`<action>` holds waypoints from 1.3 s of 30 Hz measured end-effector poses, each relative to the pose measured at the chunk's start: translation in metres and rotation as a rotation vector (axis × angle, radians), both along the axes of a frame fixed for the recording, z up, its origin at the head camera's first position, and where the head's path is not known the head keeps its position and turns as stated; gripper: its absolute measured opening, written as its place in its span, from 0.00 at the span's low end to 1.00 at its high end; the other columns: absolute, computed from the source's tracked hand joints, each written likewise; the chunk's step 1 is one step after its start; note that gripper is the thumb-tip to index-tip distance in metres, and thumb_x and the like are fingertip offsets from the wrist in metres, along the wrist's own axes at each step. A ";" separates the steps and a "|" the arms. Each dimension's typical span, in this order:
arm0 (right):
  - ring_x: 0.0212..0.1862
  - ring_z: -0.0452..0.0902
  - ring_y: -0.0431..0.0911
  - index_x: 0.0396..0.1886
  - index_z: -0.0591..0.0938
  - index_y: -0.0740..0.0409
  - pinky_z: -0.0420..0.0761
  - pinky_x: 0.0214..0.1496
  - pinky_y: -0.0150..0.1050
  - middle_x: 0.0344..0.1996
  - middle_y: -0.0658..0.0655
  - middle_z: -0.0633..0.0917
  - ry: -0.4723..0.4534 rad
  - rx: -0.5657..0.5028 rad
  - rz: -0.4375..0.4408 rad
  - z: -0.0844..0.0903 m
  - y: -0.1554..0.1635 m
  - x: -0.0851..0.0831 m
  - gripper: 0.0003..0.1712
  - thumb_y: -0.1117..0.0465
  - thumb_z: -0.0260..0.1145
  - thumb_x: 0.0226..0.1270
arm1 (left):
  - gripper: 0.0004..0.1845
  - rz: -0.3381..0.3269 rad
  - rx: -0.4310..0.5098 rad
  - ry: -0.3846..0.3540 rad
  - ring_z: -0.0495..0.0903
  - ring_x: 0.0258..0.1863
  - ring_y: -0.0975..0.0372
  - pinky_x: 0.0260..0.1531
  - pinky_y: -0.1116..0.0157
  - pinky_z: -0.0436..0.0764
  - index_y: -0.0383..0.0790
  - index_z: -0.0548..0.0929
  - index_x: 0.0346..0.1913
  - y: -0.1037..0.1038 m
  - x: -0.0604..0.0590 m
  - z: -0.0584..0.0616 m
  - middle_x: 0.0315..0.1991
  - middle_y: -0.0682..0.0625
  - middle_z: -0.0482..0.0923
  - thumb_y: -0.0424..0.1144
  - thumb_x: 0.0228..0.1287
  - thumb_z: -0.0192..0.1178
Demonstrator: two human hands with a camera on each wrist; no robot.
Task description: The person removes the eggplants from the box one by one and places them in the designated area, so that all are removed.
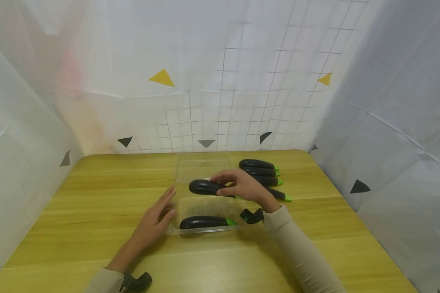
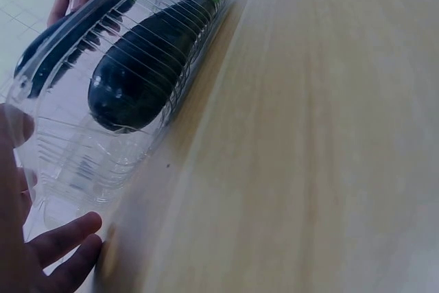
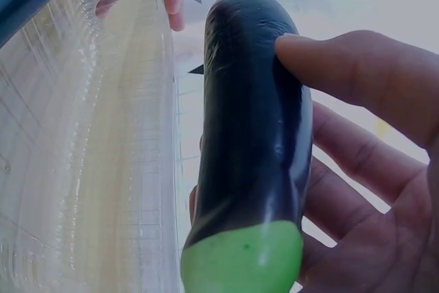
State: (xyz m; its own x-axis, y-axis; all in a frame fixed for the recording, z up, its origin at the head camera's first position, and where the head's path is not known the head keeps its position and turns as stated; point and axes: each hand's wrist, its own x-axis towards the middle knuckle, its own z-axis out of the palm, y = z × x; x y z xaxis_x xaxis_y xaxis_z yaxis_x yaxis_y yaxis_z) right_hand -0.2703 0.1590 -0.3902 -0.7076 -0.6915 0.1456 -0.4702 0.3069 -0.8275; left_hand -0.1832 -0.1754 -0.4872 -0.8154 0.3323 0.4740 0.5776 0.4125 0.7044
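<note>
Right hand (image 1: pixel 242 188) wrapped around a glossy dark purple eggplant with a green stem end (image 1: pixel 204 187), thumb and fingers clamped on it, held above the clear, ribbed plastic clamshell tray (image 1: pixel 205 205) on the yellow wooden table (image 1: pixel 95 211). Inside that tray, along its near edge, a second dark purple eggplant (image 1: pixel 204 222) lying flat, green tip toward the right. Left hand (image 1: pixel 155 221) flat with fingers straight and slightly apart, resting against the tray's left end; four more dark eggplants in a row (image 1: pixel 262 174) just behind the right hand, outside the tray.
</note>
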 end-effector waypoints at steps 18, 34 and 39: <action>0.56 0.82 0.46 0.63 0.84 0.51 0.85 0.52 0.48 0.55 0.50 0.86 0.043 0.015 -0.038 0.011 0.011 0.007 0.23 0.56 0.75 0.70 | 0.33 -0.008 0.016 -0.007 0.78 0.64 0.44 0.61 0.46 0.78 0.46 0.61 0.82 0.000 0.001 0.001 0.82 0.45 0.54 0.33 0.80 0.56; 0.52 0.84 0.47 0.61 0.85 0.54 0.86 0.49 0.45 0.52 0.52 0.87 0.062 0.017 -0.081 0.010 0.033 0.013 0.22 0.59 0.76 0.68 | 0.33 -0.009 0.013 -0.008 0.78 0.63 0.45 0.61 0.46 0.78 0.46 0.61 0.82 0.000 0.000 -0.002 0.82 0.43 0.55 0.33 0.80 0.56; 0.48 0.84 0.50 0.62 0.85 0.54 0.87 0.41 0.43 0.53 0.52 0.87 0.064 0.014 -0.088 0.009 0.042 0.014 0.23 0.59 0.76 0.69 | 0.33 -0.012 0.016 -0.007 0.78 0.63 0.45 0.61 0.45 0.78 0.47 0.61 0.82 0.000 0.000 -0.002 0.81 0.42 0.55 0.32 0.80 0.56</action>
